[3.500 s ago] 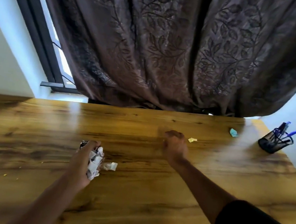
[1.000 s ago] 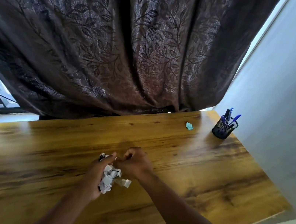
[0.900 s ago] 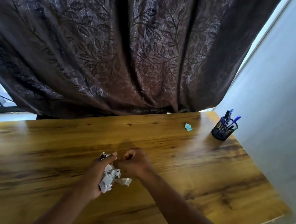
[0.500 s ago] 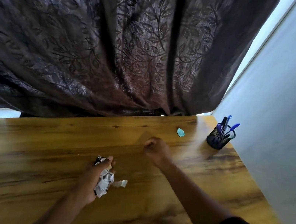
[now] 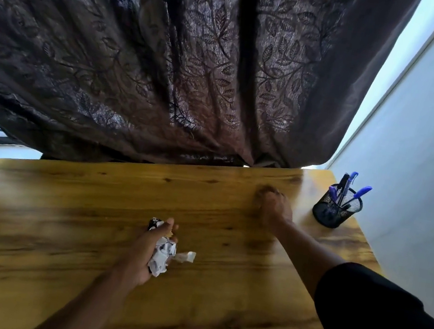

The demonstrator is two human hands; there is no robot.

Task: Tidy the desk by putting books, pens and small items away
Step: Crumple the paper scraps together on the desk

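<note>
Head view: my left hand (image 5: 147, 250) grasped crumpled paper scraps (image 5: 163, 255) above mid-desk (image 5: 58, 224). My right hand (image 5: 273, 206), fingers curled, blurred, lay near the far edge beside the mesh pen holder (image 5: 336, 209); I could not tell its contents.

Left hand (image 5: 146, 249) curled, gripping, arm bent in. Right hand (image 5: 274, 205) reached far forward, blurred, fingers seemingly curled down.

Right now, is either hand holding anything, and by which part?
The left hand grips a wad of crumpled paper around its middle, a loose end sticking out. The right hand is curled on the desk; whether it holds anything cannot be told.
</note>
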